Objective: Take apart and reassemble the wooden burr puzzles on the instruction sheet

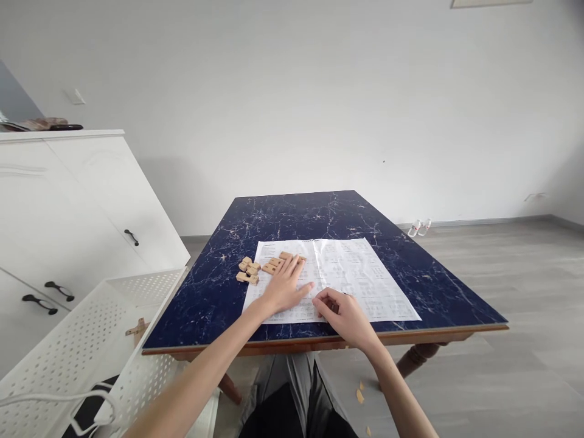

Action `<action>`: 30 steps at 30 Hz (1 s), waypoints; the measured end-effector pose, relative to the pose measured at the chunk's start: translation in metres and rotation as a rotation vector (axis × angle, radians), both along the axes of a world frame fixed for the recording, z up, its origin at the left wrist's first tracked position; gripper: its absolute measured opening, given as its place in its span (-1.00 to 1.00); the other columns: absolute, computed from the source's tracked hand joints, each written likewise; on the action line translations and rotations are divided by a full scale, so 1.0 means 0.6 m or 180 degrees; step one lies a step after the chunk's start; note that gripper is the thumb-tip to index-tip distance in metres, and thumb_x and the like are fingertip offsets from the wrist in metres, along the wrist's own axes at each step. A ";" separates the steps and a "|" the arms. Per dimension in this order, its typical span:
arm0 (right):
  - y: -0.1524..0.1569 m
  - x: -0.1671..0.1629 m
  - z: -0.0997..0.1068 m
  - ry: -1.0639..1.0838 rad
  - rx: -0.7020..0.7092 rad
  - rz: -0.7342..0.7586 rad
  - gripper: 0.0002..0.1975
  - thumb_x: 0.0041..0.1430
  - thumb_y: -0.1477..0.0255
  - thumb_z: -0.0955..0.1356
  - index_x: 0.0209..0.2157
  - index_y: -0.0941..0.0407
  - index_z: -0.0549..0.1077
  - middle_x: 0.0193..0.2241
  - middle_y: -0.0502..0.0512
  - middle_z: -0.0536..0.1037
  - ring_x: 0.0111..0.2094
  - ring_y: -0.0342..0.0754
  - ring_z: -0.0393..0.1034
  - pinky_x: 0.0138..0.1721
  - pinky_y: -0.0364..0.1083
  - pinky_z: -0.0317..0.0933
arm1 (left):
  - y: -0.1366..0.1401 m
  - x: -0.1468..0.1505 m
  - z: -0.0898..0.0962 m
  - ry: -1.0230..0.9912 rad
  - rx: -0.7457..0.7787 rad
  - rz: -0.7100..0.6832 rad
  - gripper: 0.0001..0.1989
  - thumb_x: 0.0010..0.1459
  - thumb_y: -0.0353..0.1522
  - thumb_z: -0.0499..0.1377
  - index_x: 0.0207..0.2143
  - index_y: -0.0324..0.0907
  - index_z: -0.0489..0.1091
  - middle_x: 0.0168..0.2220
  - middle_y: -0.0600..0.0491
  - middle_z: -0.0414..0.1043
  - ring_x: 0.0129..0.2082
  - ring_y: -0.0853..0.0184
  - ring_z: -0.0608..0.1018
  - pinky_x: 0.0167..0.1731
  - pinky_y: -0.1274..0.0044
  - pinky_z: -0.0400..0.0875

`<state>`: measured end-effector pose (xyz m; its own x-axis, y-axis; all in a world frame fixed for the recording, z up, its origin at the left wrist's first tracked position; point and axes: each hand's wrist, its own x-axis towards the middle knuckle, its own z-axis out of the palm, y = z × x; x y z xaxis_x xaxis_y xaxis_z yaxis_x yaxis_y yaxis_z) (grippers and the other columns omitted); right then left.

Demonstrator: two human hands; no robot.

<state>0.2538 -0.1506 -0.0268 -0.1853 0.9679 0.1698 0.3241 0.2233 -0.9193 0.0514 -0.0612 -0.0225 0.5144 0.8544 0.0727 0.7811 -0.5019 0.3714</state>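
My left hand [285, 287] lies palm down on the printed paper sheet [369, 280], fingers stretched out over several flat wooden pieces [272, 266]. Those pieces sit side by side and are partly covered by my fingertips. Left of them, at the sheet's edge, is a loose group of small wooden blocks [249, 271]. My right hand [342, 313] rests at the front part of the sheet with its fingers curled in. Whatever those fingers hold, if anything, is hidden. The sheet has a crease down its middle, and its print is too small to read.
Everything lies on a dark blue marbled table [292, 219] with a wooden edge. To the left stand a white cabinet [82, 201] and a white perforated rack [86, 328] holding a wooden cross-shaped piece [137, 330]. A white cable [59, 398] hangs at lower left.
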 end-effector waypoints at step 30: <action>-0.034 -0.081 -0.066 -0.1316 0.0945 -0.2170 -0.38 0.45 -0.13 0.17 -0.12 0.07 0.59 -0.11 0.35 0.55 -0.07 0.31 0.41 -0.09 0.18 0.26 | -0.137 -0.057 -0.021 -0.1068 0.0447 0.0766 -0.02 0.21 -0.06 0.40 0.51 0.05 -0.04 0.45 -0.18 0.21 0.45 -0.16 0.29 0.33 0.02 0.32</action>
